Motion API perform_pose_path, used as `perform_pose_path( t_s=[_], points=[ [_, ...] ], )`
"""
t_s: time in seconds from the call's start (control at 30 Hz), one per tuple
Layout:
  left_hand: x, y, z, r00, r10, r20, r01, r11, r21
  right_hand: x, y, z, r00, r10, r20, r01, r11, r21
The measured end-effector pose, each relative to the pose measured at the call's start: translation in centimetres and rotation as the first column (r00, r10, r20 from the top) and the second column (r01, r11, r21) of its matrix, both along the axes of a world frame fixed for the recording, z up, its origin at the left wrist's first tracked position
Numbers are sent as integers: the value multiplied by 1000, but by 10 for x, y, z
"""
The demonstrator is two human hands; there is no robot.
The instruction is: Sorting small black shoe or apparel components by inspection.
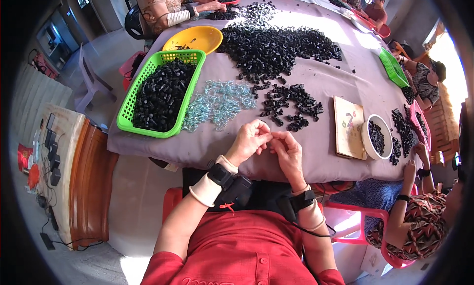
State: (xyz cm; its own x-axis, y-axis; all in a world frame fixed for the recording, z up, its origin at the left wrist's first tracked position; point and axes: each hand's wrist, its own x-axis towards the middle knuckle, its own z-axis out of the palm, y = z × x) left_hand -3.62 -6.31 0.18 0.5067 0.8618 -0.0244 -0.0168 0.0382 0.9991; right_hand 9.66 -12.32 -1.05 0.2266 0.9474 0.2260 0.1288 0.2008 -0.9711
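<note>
Over the near edge of the cloth-covered table, my left hand (251, 143) and my right hand (287, 152) meet with fingertips pinched together. Whatever they hold is too small to make out. Just beyond them lies a loose group of small black plastic parts (291, 106), some of them scattered singly. To the left of that group spreads a pile of clear bluish small pieces (219, 103). A green plastic basket (201, 70) full of black cylindrical parts stands farther left, near the table's left edge.
A large heap of black parts (281, 48) covers the table's middle, beside a yellow plate (210, 36). On the right are a booklet (348, 127) and a white bowl (368, 149) of black pieces. Several people sit around the table, one close at my right (414, 221).
</note>
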Motion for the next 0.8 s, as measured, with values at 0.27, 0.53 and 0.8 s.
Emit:
perform_pose_path(
  t_s=[0.27,0.53,0.8],
  points=[
    [16,13,4,986,126,-113,-85,946,312,0,-1,-4,953,-221,-208,224,975,-6],
    [51,30,1,768,379,-516,195,628,753,1,0,-5,914,-272,-302,287,958,5],
    [38,18,7,896,296,-330,47,678,734,2,0,-5,914,-257,-313,279,960,26]
  ],
)
